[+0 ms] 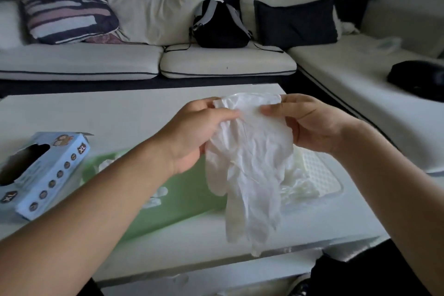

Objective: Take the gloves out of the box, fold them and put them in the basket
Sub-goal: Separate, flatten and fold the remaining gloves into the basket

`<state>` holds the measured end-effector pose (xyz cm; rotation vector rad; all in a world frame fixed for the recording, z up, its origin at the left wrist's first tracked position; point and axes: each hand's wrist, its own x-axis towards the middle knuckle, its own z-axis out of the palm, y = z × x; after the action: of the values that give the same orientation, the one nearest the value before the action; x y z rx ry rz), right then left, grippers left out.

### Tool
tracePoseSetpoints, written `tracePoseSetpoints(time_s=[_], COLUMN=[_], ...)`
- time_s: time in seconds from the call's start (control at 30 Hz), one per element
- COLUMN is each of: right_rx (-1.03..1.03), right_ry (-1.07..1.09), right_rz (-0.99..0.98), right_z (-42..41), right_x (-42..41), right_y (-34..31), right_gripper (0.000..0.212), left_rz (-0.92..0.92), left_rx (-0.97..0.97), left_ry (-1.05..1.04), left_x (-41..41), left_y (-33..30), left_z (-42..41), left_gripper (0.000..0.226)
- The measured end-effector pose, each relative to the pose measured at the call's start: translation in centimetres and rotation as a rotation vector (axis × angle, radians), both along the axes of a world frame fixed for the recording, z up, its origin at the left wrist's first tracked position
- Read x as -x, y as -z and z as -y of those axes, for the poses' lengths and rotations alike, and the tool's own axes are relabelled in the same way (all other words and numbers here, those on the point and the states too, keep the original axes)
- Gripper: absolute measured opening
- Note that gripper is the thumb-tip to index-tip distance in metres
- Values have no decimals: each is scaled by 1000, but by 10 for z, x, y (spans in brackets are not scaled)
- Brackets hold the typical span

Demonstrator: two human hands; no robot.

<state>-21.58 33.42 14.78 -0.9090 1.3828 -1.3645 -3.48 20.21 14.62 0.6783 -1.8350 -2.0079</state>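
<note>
White, thin, crinkled disposable glove (249, 158) held up by its cuff between two bare hands.

Left hand (192, 137) pinches the cuff's left corner with thumb and curled fingers; right hand (310, 122) pinches the right corner likewise, so the glove hangs fingers-down above the white table's (115, 113) near-middle. Behind it, toward the table's right edge, sits a white perforated plastic basket (319, 170) holding crumpled gloves. A pale-blue cardboard glove box (45, 173) lies at the left edge beside a green mat (182, 197).
</note>
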Motion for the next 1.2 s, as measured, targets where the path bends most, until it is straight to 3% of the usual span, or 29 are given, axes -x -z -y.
tracePoseSetpoints(time_s=[0.13,0.33,0.43,0.5,0.57,0.6,0.7,0.77,0.9,1.03,1.13,1.2], right_rx=[-82,276,346,252,80,-18,-268,-377,-480,-536,-388,-400], right_ry=[131,431,464,454,380,317,79,-55,-225,-270,-36,-57], right_rz=[-109,-355,-431,-597,-753,-807,-999,-1018,-1111,-1036,-1021,-1114], right_z=[2,16,11,2,-14,-22,-43,-52,-59,-62,-50,-36], right_x=[29,65,80,89,92,92,91,89,77,67,67,64], right_y=[2,-23,-13,6,28,39,65,76,82,60,55,65], right_gripper=[37,33,38,42,22,13,14,15,21,30,31,37], left_rz=[45,-271,-261,-174,-105,-70,59,103,187,252,197,318], left_rx=[22,168,401,538,589,626,735,865,1197,1274,1266,1348], left_ry=[-12,-15,-9,-26,34,83,249,356,504,591,408,286], left_x=[37,94,111,115,110,105,87,78,70,63,68,77], left_y=[3,-35,-26,3,41,60,105,122,124,109,100,98], left_z=[3,21,24,24,19,15,-4,-19,-36,-47,-44,-38], left_gripper=[20,20,29,43,46,43,23,20,20,30,29,31])
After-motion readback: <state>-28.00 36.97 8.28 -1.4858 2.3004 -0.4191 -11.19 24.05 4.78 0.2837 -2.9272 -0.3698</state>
